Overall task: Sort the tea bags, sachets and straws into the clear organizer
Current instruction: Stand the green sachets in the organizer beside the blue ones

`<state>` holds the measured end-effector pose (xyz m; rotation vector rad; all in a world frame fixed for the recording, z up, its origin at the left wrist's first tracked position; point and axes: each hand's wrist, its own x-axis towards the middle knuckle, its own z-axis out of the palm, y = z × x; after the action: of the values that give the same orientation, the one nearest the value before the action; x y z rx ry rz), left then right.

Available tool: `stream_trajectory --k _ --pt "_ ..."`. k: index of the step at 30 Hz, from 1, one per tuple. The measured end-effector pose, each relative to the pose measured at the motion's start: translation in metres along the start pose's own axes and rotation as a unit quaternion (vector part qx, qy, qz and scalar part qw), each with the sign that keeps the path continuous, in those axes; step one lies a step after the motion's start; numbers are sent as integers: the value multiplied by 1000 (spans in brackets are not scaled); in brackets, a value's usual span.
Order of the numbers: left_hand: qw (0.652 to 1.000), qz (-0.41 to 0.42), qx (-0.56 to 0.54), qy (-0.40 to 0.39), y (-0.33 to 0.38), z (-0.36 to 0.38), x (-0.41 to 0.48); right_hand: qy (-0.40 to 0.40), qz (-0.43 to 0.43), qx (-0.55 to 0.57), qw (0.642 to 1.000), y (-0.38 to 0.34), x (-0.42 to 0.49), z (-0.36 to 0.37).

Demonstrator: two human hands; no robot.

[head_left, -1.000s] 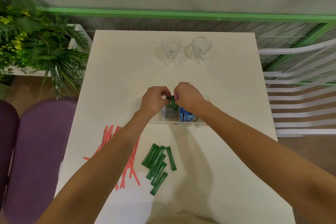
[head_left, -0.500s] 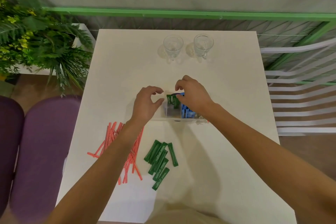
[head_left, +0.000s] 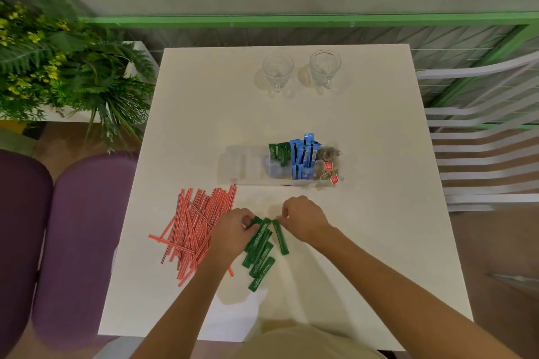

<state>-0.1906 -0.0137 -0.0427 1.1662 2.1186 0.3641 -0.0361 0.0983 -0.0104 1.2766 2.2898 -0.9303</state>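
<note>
The clear organizer (head_left: pixel 248 166) stands mid-table. It holds a few green sachets (head_left: pixel 278 151), blue sachets (head_left: pixel 304 154) and tea bags (head_left: pixel 329 163) with red tags; its left compartments look bare. A loose pile of green sachets (head_left: pixel 261 253) lies near the front. My left hand (head_left: pixel 233 232) pinches the top ends of the pile's left sachets. My right hand (head_left: pixel 303 220) pinches the top end of the rightmost green sachet (head_left: pixel 281 237), which still lies on the table. Red straws (head_left: pixel 195 227) lie in a heap to the left.
Two glass cups (head_left: pixel 277 70) (head_left: pixel 325 67) stand at the table's far edge. A leafy plant (head_left: pixel 58 67) is at the left, purple seats (head_left: pixel 73 227) beside the table, and a white slatted chair (head_left: pixel 481 154) at the right.
Both hands left the organizer, where they set green sachets, and came down to the green sachet pile near the front. The camera view has tilted lower.
</note>
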Motion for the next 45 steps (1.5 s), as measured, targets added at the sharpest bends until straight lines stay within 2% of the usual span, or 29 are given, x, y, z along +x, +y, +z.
stream_trajectory --k 3,6,14,18,21,23,28,35,39,45 --pt "999 -3 37 7 0 6 -5 -22 24 -45 998 -7 1 18" --pt "998 -15 57 2 0 8 -4 -8 30 -66 997 -11 1 28" --pt "999 -38 31 2 3 5 -3 6 40 -50 998 -7 1 29" --pt "999 -22 -34 19 2 0 -5 2 60 32 998 -2 0 29" --pt "997 -5 -79 25 8 -6 -7 0 65 160 985 5 0 23" --pt "992 -7 -123 21 16 -12 -6 8 50 233 971 10 0 17" --pt "981 31 -190 -2 39 -31 9 44 6 327 944 10 -5 -20" --pt "970 70 -231 24 71 -66 49 91 -38 386 917 6 5 -79" --pt "964 64 -253 53 87 -79 71 130 -50 400 906 4 16 -98" --pt "973 92 -203 54 105 -89 100 146 -59 390 907 1 33 -120"
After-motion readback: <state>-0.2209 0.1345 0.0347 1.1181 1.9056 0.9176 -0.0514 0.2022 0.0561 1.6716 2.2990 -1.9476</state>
